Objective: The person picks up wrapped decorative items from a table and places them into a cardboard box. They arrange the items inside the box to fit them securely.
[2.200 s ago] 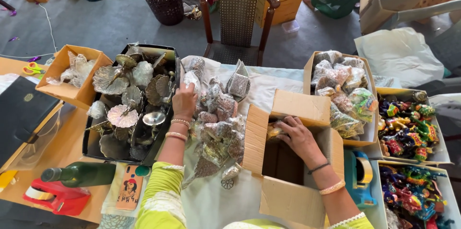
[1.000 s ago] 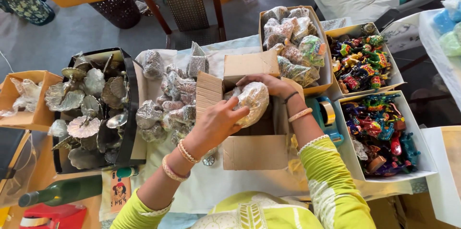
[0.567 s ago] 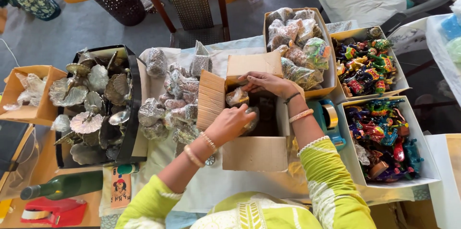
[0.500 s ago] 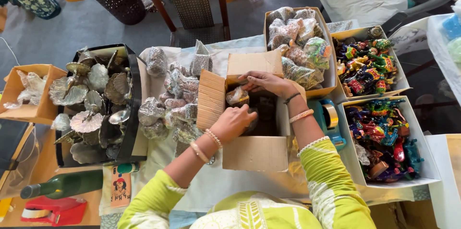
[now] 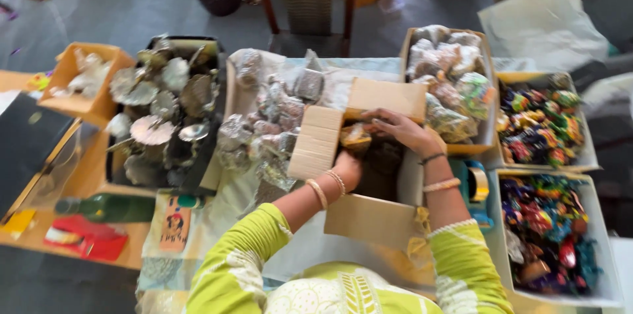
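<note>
Both hands are reaching into the open cardboard box [image 5: 369, 175]. Right hand [image 5: 395, 131] is closing its fingers on a plastic-wrapped packet [image 5: 356, 136] at the box's top edge. Left hand [image 5: 348, 170] is sinking inside beside it, grip impossible to tell. A heap of wrapped packets [image 5: 270, 123] is lying just left of the box.

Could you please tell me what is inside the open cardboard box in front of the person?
Both hands reach into the cardboard box: the left hand deep inside, the right hand on a plastic-wrapped item. Below is dark; anything deeper is hidden by shadow and the hands.
</note>
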